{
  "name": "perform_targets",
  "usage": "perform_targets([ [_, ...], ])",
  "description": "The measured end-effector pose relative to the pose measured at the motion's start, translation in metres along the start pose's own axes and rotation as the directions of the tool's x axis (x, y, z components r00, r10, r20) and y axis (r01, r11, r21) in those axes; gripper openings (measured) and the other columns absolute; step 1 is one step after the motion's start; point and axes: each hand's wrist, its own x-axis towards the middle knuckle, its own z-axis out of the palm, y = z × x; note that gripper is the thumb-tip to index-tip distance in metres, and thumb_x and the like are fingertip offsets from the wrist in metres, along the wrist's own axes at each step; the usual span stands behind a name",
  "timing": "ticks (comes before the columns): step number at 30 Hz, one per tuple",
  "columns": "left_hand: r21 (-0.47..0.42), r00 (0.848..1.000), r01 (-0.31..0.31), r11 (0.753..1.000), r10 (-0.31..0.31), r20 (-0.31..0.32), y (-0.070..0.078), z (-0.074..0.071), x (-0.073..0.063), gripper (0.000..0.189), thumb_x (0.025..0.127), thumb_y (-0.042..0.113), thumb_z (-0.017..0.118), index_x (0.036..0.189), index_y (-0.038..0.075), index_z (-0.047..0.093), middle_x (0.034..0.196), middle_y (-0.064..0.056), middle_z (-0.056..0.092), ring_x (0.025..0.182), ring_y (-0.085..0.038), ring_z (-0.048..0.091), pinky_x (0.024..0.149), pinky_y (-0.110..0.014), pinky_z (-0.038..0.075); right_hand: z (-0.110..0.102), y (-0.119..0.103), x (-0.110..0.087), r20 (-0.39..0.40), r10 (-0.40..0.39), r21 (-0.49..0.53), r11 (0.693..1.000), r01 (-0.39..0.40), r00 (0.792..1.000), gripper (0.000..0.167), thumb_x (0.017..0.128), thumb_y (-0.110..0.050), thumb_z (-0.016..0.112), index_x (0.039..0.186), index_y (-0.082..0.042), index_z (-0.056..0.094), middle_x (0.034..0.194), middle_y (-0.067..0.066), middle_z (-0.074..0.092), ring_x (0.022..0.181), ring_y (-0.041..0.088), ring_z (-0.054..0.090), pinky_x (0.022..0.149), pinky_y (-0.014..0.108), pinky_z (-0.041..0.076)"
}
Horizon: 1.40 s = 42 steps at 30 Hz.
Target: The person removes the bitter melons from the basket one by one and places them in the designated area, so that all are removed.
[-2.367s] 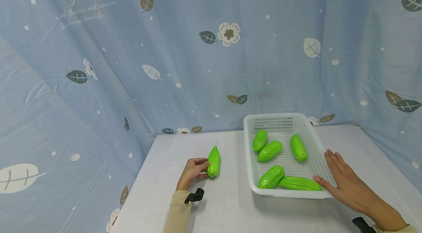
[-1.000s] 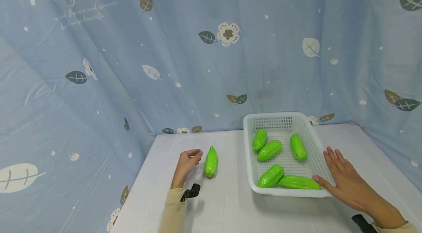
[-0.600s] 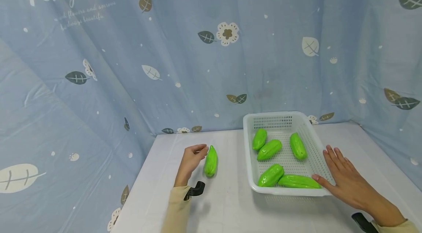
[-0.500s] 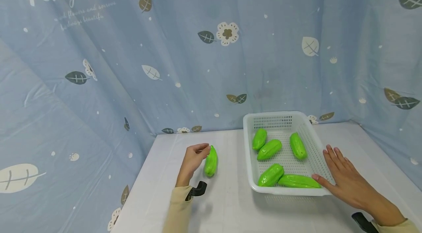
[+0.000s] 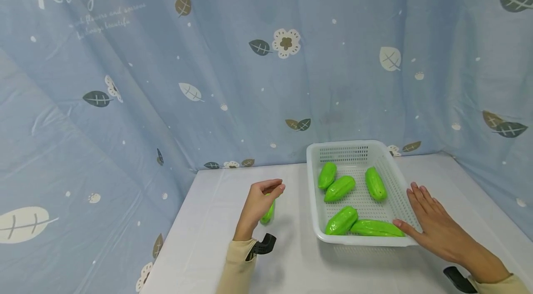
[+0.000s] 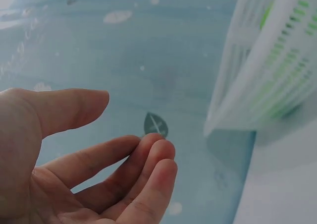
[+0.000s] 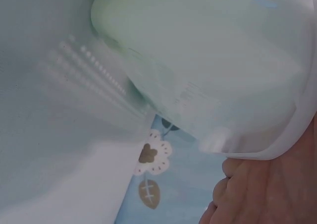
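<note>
My left hand [image 5: 259,202] is above the table with fingers loosely bent and thumb apart from them. In the left wrist view, nothing lies between its fingers [image 6: 158,179] and thumb. A glossy, bright green, elongated vegetable [image 5: 268,215] lies on the table behind this hand, which hides much of it. To the right stands a white perforated plastic basket [image 5: 313,192] with several similar green vegetables [image 5: 340,188] inside. My right hand [image 5: 439,229] rests with straight fingers along the basket's right side, thumb over the rim near the front corner.
A white cloth covers the table [image 5: 200,248]. Close behind it hangs a blue curtain [image 5: 233,67] printed with leaves and flowers, which also runs along the left and right. The basket stands near the table's back edge.
My left hand earlier touched the lone vegetable, then drew off to the left, leaving it on the table. Now it has moved right, across the vegetable. My right hand and basket stay put.
</note>
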Motion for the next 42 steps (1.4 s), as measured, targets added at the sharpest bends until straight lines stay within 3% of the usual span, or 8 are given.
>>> perform_targets([
  [10, 0.084, 0.993, -0.107, 0.991, 0.102, 0.065, 0.009, 0.028, -0.010, 0.039, 0.101, 0.032, 0.068, 0.130, 0.006, 0.072, 0.123, -0.012, 0.076, 0.117, -0.029, 0.070, 0.098, -0.042, 0.059, -0.001, -0.001, 0.001, 0.023, 0.021, 0.024, 0.999, -0.022, 1.000, 0.098, 0.104, -0.053, 0.052, 0.161, 0.011, 0.004, 0.170, 0.032, -0.006, 0.159, 0.042, -0.020, 0.113, 0.028, -0.035],
  [18, 0.067, 0.983, -0.150, 0.986, 0.142, 0.112, 0.017, 0.049, -0.012, 0.041, 0.101, 0.029, 0.068, 0.130, 0.000, 0.070, 0.122, -0.014, 0.076, 0.113, -0.030, 0.072, 0.095, -0.038, 0.061, 0.000, 0.001, 0.001, 0.015, 0.016, 0.025, 1.000, -0.016, 1.000, 0.097, 0.105, -0.052, 0.052, 0.161, 0.011, 0.004, 0.170, 0.031, -0.008, 0.158, 0.038, -0.023, 0.116, 0.032, -0.034],
  [26, 0.083, 0.983, -0.147, 0.986, 0.136, 0.122, 0.022, 0.070, -0.012, 0.037, 0.099, 0.028, 0.070, 0.125, 0.002, 0.074, 0.115, -0.011, 0.078, 0.106, -0.023, 0.074, 0.092, -0.026, 0.060, 0.000, 0.001, 0.001, 0.010, 0.015, 0.031, 0.999, -0.015, 1.000, 0.096, 0.105, -0.052, 0.052, 0.161, 0.011, 0.006, 0.170, 0.032, -0.004, 0.159, 0.041, -0.019, 0.117, 0.033, -0.034],
  [31, 0.105, 0.983, -0.142, 0.984, 0.127, 0.135, 0.022, 0.082, -0.012, 0.036, 0.098, 0.027, 0.071, 0.123, 0.003, 0.075, 0.111, -0.010, 0.078, 0.102, -0.019, 0.075, 0.088, -0.022, 0.059, 0.000, 0.000, 0.001, 0.007, 0.014, 0.038, 0.999, -0.015, 1.000, 0.096, 0.105, -0.051, 0.052, 0.161, 0.012, 0.006, 0.170, 0.032, -0.005, 0.159, 0.039, -0.021, 0.118, 0.034, -0.033],
  [38, 0.132, 0.975, -0.185, 0.974, 0.165, 0.151, 0.025, 0.098, -0.012, 0.034, 0.097, 0.022, 0.072, 0.123, 0.000, 0.074, 0.106, -0.010, 0.078, 0.096, -0.011, 0.074, 0.085, -0.019, 0.058, 0.001, 0.001, 0.001, 0.008, 0.021, 0.048, 0.999, -0.021, 1.000, 0.097, 0.105, -0.051, 0.053, 0.161, 0.012, 0.006, 0.170, 0.033, -0.006, 0.159, 0.042, -0.019, 0.120, 0.039, -0.032],
  [42, 0.166, 0.976, -0.176, 0.970, 0.150, 0.157, 0.026, 0.107, -0.012, 0.031, 0.096, 0.022, 0.073, 0.119, 0.001, 0.076, 0.105, -0.009, 0.078, 0.094, -0.008, 0.073, 0.082, -0.017, 0.057, 0.001, 0.001, 0.002, 0.011, 0.025, 0.051, 0.998, -0.025, 1.000, 0.097, 0.104, -0.052, 0.052, 0.161, 0.012, 0.005, 0.170, 0.033, -0.005, 0.159, 0.044, -0.018, 0.120, 0.041, -0.031],
])
